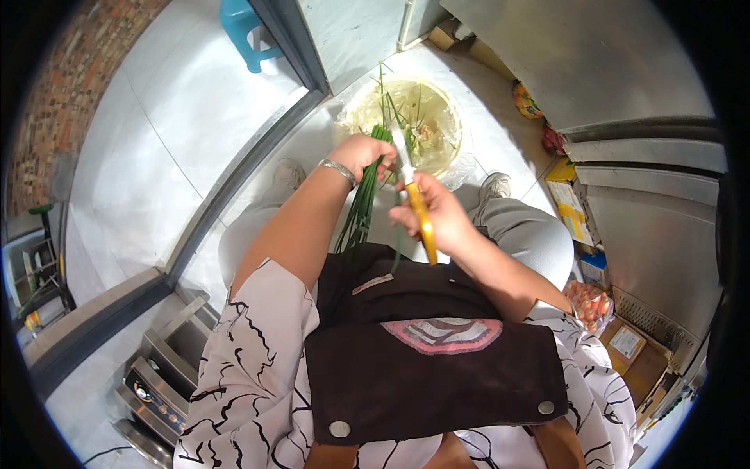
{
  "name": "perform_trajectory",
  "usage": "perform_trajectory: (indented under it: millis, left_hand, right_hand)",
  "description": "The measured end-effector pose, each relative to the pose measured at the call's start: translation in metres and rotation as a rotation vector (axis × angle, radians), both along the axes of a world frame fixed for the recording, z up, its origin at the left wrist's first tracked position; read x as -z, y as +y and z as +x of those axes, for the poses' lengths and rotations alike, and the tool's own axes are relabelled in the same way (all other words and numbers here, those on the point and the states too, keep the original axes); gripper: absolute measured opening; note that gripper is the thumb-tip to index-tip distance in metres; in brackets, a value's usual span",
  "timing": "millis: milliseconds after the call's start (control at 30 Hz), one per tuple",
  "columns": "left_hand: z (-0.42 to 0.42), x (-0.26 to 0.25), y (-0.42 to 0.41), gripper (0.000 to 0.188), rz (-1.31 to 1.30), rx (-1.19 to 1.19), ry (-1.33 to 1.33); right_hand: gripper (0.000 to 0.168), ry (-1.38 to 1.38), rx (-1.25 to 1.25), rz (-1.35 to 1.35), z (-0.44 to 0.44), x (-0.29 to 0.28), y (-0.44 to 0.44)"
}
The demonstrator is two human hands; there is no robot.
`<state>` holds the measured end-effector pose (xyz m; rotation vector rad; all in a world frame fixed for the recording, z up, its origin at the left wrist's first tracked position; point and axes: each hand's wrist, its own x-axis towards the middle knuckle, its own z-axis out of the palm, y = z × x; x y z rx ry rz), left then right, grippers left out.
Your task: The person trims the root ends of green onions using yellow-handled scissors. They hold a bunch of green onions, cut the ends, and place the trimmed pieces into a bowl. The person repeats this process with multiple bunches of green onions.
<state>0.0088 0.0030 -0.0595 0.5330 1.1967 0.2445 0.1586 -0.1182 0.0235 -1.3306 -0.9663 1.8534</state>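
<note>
My left hand (366, 153) grips a bunch of long thin green stalks (362, 202), probably chives or garlic shoots, whose dark ends hang down toward my lap. In my right hand (442, 214) is a knife with a shiny golden handle (423, 220). Its pale blade (401, 146) points away from me and looks blurred. One thin stalk runs down beside my right fingers; whether they pinch it I cannot tell. Beyond both hands, a pale round bucket (454, 111) lined with a clear plastic bag holds pale vegetable trimmings (366, 120). Some thin green tips stick up over it.
My knees and shoes flank the bucket on a tiled floor (158, 117). A dark door frame (217, 170) runs along the left, with a blue stool (243, 35) beyond. Stainless steel cabinets (650, 228), cartons (568, 202) and a bag of reddish produce (589, 306) line the right.
</note>
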Motion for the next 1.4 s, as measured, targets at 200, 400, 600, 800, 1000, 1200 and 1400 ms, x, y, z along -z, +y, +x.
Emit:
perform_trajectory:
  millis: [200, 400, 600, 800, 1000, 1200, 1400]
  left_hand:
    - [-0.011, 0.0, 0.0, 0.018, 0.099, 0.247, -0.001]
    - [-0.023, -0.039, 0.013, 0.014, 0.179, -0.067, -0.222]
    - [-0.028, -0.074, 0.024, 0.025, 0.27, 0.0, -0.484]
    - [-0.013, -0.089, 0.027, 0.022, 0.321, 0.008, -0.59]
    - [-0.013, -0.083, 0.03, 0.025, 0.332, 0.054, -0.579]
    - [-0.016, -0.082, 0.029, 0.028, 0.304, 0.043, -0.548]
    - [-0.018, -0.073, 0.029, 0.035, 0.282, 0.003, -0.532]
  right_hand:
    - [0.04, -0.314, -0.144, 0.481, -0.026, 0.009, -0.019]
    - [0.042, -0.194, 0.028, 0.43, -0.014, 0.017, -0.018]
    - [0.032, 0.044, 0.331, -0.041, 0.02, 0.006, 0.016]
    - [0.03, -0.043, 0.305, -0.082, 0.067, 0.027, 0.05]
    - [0.031, -0.002, 0.267, -0.084, 0.075, 0.025, 0.055]
    - [0.031, 0.214, 0.308, -0.071, 0.08, 0.02, 0.057]
    - [0.032, 0.503, 0.35, -0.024, 0.091, -0.004, 0.059]
